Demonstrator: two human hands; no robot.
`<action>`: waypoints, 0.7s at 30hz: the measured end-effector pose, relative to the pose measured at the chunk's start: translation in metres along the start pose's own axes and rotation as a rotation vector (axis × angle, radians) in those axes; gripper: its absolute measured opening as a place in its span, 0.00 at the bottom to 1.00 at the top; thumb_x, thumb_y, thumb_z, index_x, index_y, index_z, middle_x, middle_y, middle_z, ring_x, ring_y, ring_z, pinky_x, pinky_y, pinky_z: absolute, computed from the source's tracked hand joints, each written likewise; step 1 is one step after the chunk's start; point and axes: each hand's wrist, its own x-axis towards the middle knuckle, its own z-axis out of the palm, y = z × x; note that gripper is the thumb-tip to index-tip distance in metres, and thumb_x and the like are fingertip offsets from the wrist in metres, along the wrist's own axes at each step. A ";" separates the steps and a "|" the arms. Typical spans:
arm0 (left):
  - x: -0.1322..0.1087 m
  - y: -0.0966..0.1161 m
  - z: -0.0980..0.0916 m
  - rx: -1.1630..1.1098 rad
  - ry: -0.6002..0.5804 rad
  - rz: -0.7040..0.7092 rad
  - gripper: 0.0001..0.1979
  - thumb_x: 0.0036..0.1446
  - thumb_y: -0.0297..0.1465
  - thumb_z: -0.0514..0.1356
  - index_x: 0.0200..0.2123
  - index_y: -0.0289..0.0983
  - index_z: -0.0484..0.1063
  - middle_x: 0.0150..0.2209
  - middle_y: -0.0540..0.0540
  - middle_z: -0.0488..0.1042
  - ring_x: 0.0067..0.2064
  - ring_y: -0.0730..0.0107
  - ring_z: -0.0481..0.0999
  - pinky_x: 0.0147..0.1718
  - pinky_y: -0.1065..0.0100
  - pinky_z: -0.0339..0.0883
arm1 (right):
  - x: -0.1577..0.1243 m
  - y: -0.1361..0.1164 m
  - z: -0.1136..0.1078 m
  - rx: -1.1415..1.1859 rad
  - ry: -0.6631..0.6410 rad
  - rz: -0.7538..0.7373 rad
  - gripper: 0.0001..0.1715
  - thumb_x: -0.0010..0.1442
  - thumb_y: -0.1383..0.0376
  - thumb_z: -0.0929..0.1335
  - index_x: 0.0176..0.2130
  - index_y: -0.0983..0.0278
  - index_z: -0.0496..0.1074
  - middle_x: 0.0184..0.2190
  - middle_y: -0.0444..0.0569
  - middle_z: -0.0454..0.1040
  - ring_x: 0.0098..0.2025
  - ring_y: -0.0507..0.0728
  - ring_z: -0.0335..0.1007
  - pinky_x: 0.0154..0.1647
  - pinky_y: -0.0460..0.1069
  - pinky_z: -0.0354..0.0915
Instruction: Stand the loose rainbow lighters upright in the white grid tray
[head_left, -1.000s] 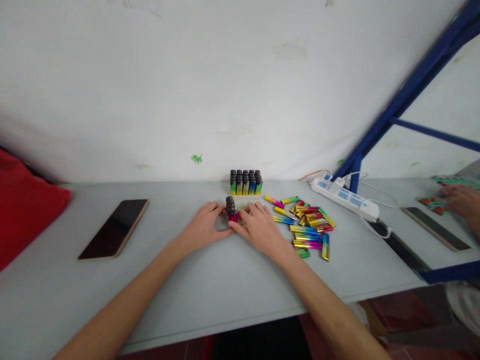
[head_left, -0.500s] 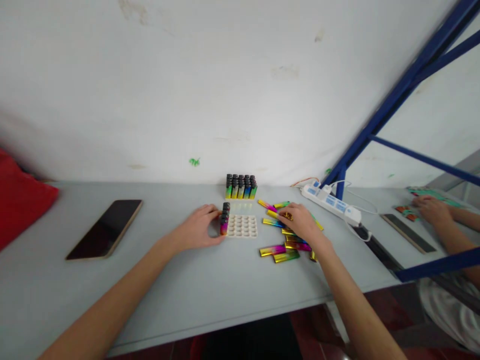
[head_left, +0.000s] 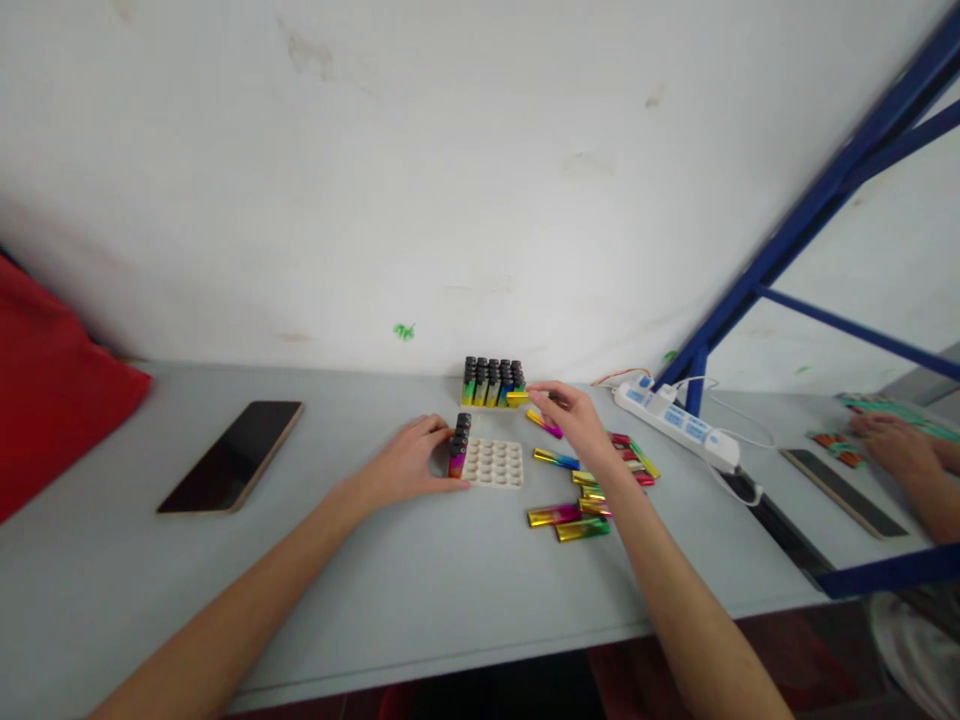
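Observation:
A white tray with round holes (head_left: 495,464) lies on the grey table (head_left: 420,570), with one row of lighters (head_left: 458,450) standing along its left edge. My left hand (head_left: 411,462) rests against that edge, fingers curled beside the row. My right hand (head_left: 571,418) hovers above the table to the right, pinching a yellow lighter (head_left: 517,398) that points left. Below it a heap of shiny coloured lighters (head_left: 592,485) lies loose. A full tray of upright lighters (head_left: 492,383) stands near the wall.
A dark phone (head_left: 232,455) lies at the left, beside a red cloth (head_left: 52,400). A white power strip (head_left: 679,422) and blue frame (head_left: 795,230) are at the right. Another person's hand (head_left: 889,440) works at the far right, near another phone (head_left: 844,478).
My right hand went from the tray to the loose heap, picked up a yellow lighter and lifted it toward the tray. My left hand stayed at the tray's left edge.

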 end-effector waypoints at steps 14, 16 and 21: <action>-0.005 0.002 0.000 0.001 -0.016 -0.009 0.31 0.50 0.54 0.76 0.50 0.39 0.81 0.53 0.37 0.80 0.56 0.43 0.80 0.62 0.46 0.73 | -0.028 0.013 0.071 0.046 -0.089 0.076 0.32 0.70 0.34 0.64 0.32 0.56 0.61 0.20 0.36 0.59 0.23 0.54 0.55 0.25 0.49 0.56; -0.005 0.002 0.000 -0.007 -0.015 -0.019 0.32 0.49 0.54 0.76 0.50 0.40 0.82 0.53 0.37 0.81 0.56 0.43 0.80 0.62 0.46 0.73 | -0.029 0.012 0.073 -0.047 -0.011 0.050 0.33 0.71 0.37 0.64 0.27 0.57 0.58 0.21 0.38 0.59 0.25 0.53 0.55 0.27 0.49 0.54; -0.006 0.002 0.000 0.004 -0.014 -0.026 0.32 0.50 0.54 0.76 0.51 0.41 0.81 0.53 0.39 0.80 0.55 0.45 0.79 0.63 0.47 0.73 | -0.029 0.008 0.075 -0.164 0.096 0.069 0.31 0.69 0.46 0.65 0.22 0.57 0.52 0.18 0.38 0.53 0.25 0.52 0.51 0.28 0.50 0.46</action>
